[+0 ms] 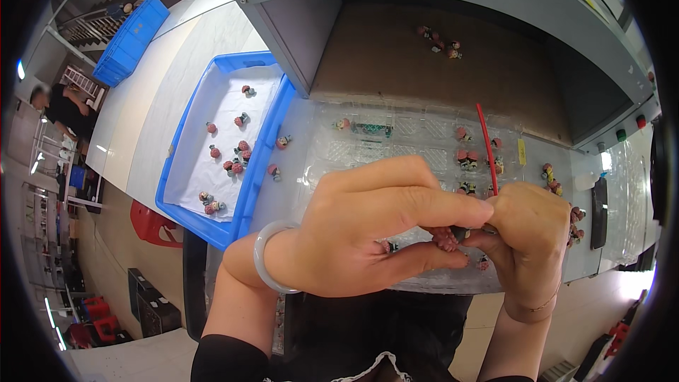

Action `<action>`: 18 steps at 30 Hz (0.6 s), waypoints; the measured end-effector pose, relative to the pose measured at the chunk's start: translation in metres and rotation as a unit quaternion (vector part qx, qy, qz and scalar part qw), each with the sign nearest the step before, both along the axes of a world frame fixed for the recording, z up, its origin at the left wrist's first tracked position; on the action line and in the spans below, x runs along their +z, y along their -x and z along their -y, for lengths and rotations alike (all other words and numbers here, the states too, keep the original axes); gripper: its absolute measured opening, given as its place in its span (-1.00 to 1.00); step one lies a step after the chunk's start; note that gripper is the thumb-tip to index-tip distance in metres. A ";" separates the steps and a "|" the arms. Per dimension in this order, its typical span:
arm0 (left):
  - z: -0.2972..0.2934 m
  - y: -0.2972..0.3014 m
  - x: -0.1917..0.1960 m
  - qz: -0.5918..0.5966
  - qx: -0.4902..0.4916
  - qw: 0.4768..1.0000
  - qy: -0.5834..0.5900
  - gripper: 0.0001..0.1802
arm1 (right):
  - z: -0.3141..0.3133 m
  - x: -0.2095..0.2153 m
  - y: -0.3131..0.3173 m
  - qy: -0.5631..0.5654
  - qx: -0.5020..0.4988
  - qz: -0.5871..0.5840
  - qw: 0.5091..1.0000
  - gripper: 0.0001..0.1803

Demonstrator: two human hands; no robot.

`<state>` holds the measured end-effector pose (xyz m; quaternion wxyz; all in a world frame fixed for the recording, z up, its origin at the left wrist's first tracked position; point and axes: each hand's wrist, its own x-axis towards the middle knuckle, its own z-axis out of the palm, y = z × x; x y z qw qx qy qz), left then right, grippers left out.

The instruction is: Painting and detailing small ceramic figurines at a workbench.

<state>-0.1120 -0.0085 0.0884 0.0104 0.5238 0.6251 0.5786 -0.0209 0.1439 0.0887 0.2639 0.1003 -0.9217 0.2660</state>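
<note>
My left hand (361,230), with a pale bangle at its wrist, pinches a small figurine (444,238) that has a bumpy pink-red part. Close against its fingertips, my right hand (529,230) is closed around a thin red stick (486,143) like a brush handle, pointing up and away. The stick's lower end is hidden in the fingers. Both hands meet above a clear plastic tray (417,147), where several similar figurines (467,158) sit in rows near the stick.
On the left stands a blue tray (182,143) lined with white sheet, holding several figurines. A grey booth (293,35) rises behind, with figurines (440,44) on its brown floor. More figurines (552,178) lie beyond my right hand, near a black block (599,212). Far left, another person (74,110) is present.
</note>
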 end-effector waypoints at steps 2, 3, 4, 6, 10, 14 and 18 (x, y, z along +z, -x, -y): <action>0.000 0.002 0.001 0.063 -0.048 0.997 0.003 -0.56 | -0.001 0.002 0.000 0.003 0.013 0.001 1.000 -0.71; 0.000 0.002 0.000 0.062 -0.048 0.997 0.003 -0.56 | -0.001 0.003 0.000 0.005 0.026 0.002 1.000 -0.70; 0.001 0.001 -0.001 0.154 -0.079 0.985 -0.001 -0.56 | 0.000 0.003 -0.001 0.005 0.025 0.001 1.000 -0.70; 0.000 0.001 -0.002 0.243 -0.111 0.964 -0.005 -0.55 | 0.000 0.003 -0.001 0.045 0.010 -0.024 0.999 -0.68; -0.002 -0.001 -0.005 0.366 -0.168 0.915 -0.037 -0.52 | 0.000 0.004 -0.003 0.020 -0.022 -0.034 0.999 -0.66; -0.001 -0.002 -0.006 0.356 -0.153 0.921 -0.028 -0.52 | 0.000 0.005 -0.005 -0.023 -0.045 -0.031 0.998 -0.65; 0.000 0.001 -0.005 0.274 -0.140 0.951 -0.014 -0.52 | 0.003 0.004 -0.006 -0.030 -0.062 -0.049 0.996 -0.64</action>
